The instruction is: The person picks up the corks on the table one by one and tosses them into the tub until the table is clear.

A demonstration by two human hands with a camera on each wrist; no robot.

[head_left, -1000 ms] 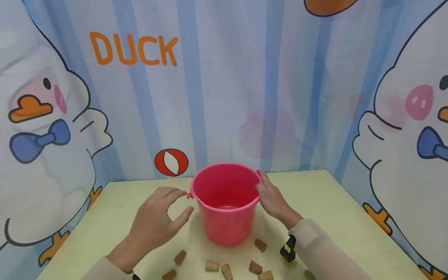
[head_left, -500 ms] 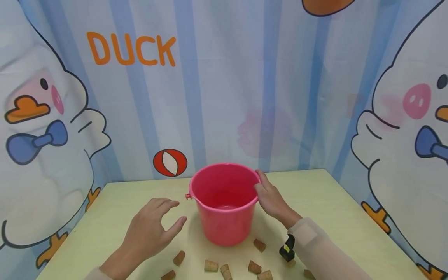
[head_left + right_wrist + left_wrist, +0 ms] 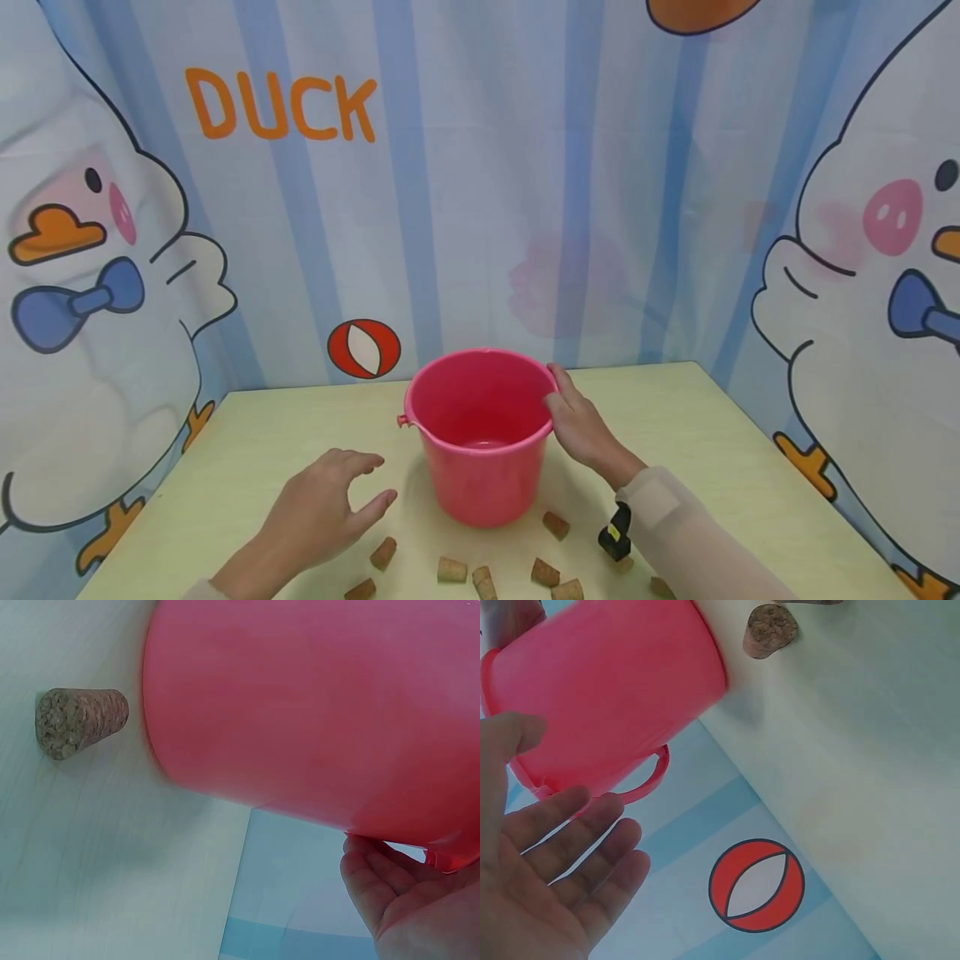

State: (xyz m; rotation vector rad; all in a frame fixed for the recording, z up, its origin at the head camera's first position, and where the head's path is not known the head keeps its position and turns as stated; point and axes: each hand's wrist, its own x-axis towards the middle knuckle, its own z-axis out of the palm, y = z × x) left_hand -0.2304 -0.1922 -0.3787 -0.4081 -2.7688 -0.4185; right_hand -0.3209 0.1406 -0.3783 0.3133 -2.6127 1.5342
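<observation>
The right hand (image 3: 588, 425), partly hidden, grips the rim (image 3: 480, 451) of a round pink plastic bucket (image 3: 487, 487) at lower centre, seemingly steadying it; the left hand (image 3: 318, 504) hovers spread at lower left, near tapered brown corks (image 3: 383, 553).

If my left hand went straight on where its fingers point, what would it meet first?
Your left hand would likely meet the pink bucket first, on its outer wall, though depth is unclear.

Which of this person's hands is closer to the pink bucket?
The right. The right grip holds the pink bucket at the right side of its rim, while the left grip is off the bucket's left side, empty, with a visible gap between.
</observation>
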